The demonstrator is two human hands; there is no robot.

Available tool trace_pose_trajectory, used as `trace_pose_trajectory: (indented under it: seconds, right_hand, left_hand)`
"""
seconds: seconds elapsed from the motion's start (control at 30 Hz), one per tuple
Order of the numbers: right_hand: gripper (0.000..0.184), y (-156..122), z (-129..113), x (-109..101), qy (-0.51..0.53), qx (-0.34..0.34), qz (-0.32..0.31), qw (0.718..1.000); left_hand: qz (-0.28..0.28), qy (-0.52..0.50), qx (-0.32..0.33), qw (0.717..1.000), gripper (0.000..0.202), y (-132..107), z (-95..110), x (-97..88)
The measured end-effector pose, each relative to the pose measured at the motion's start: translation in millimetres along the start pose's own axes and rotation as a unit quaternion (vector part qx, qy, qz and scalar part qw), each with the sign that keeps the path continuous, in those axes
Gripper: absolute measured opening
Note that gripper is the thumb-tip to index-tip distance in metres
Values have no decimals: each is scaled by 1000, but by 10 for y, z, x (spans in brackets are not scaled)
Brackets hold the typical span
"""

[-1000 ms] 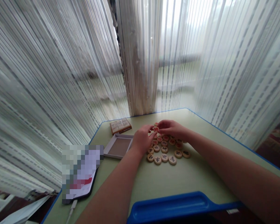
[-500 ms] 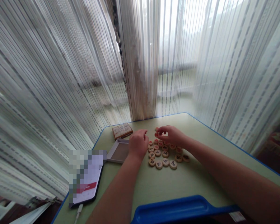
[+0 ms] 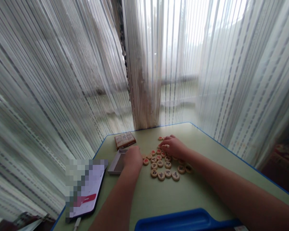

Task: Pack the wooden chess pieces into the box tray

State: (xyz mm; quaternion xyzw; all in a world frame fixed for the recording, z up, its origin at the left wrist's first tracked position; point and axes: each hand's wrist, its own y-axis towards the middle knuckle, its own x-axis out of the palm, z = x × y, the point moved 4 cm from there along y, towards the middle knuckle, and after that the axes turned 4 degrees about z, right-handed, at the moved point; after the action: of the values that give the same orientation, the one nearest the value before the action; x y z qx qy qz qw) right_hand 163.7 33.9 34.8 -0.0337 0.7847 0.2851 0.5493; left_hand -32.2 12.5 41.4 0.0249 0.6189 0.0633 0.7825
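Observation:
Round wooden xiangqi pieces with black and red characters lie in a loose cluster mid-table. Over the far red pieces, my right hand reaches with bent, parted fingers; its fingertips are at a red piece, and no piece shows gripped. My left hand is at the right side of a shallow open box tray, covering part of it. Its fingers are turned away and blurred, so I cannot see whether they hold anything. A red-character piece lies just right of that hand.
Behind the tray sits a printed box lid. A phone with a plugged-in cable lies at the left table edge. At the near edge is a blue moulded trough. Striped sheer curtains hang behind the table.
My left hand has moved left, from beside the pieces to over the tray. Pieces now show just right of it. My right hand remains over the far pieces, its fingers lower. The view has tilted slightly.

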Motion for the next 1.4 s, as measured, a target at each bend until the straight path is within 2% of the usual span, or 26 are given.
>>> trace_pose_trajectory:
  seconds: [0.1, 0.2, 0.3, 0.4, 0.6, 0.8, 1.03, 1.23, 1.4]
  right_hand:
    - [20, -11, -109, -39, 16, -50, 7, 999]
    - [23, -50, -299, -58, 32, -92, -1, 995]
    - [29, -102, -503, -22, 22, -101, -23, 994]
    - [27, -133, -621, 41, 10, -87, -42, 995]
    - [20, -93, -533, 68, -5, -34, -32, 999]
    - [24, -80, -463, 79, -11, -44, -46, 998]
    - [28, -110, -539, 70, 14, -59, -55, 997]
    - [24, -97, -543, 76, -8, -19, -66, 998]
    - [22, -74, -436, 79, 5, 5, -58, 998]
  left_hand:
    - [7, -30, 25, 999, 35, 11, 21, 12]
    - [-21, -21, 58, 998, 27, -6, 47, 41]
    - [-55, -4, 105, 993, 22, -28, 59, 68]
    - [-58, -13, 132, 989, 24, -43, 67, 73]
    - [-22, -62, 150, 987, 21, -84, 168, 75]
    - [-24, -47, 145, 988, 21, -48, 196, 96]
    - [-66, -9, 156, 986, 28, -50, 166, 67]
    - [-99, -20, 172, 980, 30, -85, 125, 69]
    - [-47, -31, 131, 990, 34, -69, 87, 8]
